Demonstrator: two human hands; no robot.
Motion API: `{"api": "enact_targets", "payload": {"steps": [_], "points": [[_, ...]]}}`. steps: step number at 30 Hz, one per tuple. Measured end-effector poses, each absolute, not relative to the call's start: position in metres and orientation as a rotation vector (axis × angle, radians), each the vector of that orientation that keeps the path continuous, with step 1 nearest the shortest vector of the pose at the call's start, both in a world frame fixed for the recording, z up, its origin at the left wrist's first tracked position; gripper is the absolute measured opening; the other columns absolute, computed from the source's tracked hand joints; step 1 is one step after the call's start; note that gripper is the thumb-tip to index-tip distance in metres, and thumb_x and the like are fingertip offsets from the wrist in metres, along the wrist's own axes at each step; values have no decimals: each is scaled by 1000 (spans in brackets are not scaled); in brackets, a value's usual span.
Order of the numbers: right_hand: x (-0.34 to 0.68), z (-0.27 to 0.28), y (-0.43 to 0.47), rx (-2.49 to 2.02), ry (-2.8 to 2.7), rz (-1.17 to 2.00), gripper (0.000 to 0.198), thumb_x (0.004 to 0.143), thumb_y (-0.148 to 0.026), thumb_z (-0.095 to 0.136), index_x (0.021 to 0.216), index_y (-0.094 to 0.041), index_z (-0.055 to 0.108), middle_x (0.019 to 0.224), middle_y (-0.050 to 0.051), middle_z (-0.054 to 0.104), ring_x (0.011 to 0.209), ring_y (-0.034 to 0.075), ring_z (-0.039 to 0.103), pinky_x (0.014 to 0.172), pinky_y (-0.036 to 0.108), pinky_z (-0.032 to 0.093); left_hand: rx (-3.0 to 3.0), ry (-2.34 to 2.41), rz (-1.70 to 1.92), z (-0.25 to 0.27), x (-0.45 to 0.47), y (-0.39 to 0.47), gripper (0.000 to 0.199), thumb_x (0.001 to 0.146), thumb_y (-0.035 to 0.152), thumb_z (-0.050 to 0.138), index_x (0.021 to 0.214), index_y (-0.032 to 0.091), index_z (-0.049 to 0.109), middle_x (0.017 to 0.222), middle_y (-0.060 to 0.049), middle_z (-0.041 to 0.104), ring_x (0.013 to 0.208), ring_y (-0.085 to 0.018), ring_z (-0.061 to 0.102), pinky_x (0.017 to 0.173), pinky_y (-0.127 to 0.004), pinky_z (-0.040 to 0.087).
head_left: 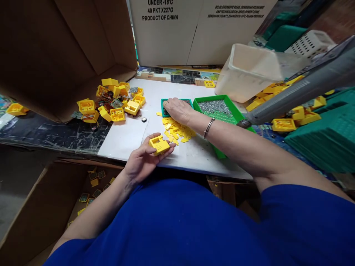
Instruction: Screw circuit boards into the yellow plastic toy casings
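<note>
A small yellow plastic housing (159, 146), with a cut-out and a patch of little holes, rests in my left hand (142, 159), thumb and fingers closed around it near the table's front edge. My right hand (177, 110) reaches over a small teal tray (189, 102), its fingers curled down inside. The fingertips and whatever they touch are hidden. Just below that hand lies a heap of flat yellow plastic pieces (177, 131). To its right stands a green tray (233, 108) with many small metal screws (215, 107).
Yellow housings with wires and circuit boards (116, 99) are piled at left, beside a small round black part (144, 119). A grey tool arm (299, 85) slants in from the right, near a whitish bin (246, 74). Cardboard boxes (30, 199) stand at left, above and below table height.
</note>
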State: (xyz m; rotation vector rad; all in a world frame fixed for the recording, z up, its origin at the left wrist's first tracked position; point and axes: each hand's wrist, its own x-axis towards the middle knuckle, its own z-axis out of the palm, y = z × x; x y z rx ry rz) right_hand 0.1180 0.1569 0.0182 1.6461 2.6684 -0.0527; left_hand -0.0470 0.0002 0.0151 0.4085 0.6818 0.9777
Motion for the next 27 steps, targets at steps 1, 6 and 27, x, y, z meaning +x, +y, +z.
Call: {"api": "enact_targets", "payload": {"steps": [1,6,27], "points": [[118,21,156,1678,2671,-72,38,94,-4,31,118,-9,61,118,20,63,106,27,56,84,36,41,410,685,986,15,-47,0,46,70,8,56,114,16,50,104,-13,74,106,-29,73,112,-47,44],[118,39,132,1942,2757,-313,27,97,-13,37,114,-11,57,109,15,68,96,23,61,82,35,46,437,712,1070,10,-43,0,53,68,5,61,117,21,48,106,-5,72,112,-24,70,113,-44,42],[104,-9,29,2131,3144,-1673,4,84,-26,67,83,-22,67,88,2,63,90,17,59,86,34,48,570,769,1238,-1,-13,-1,59,66,8,68,115,28,43,99,4,64,95,-14,63,87,-26,43]]}}
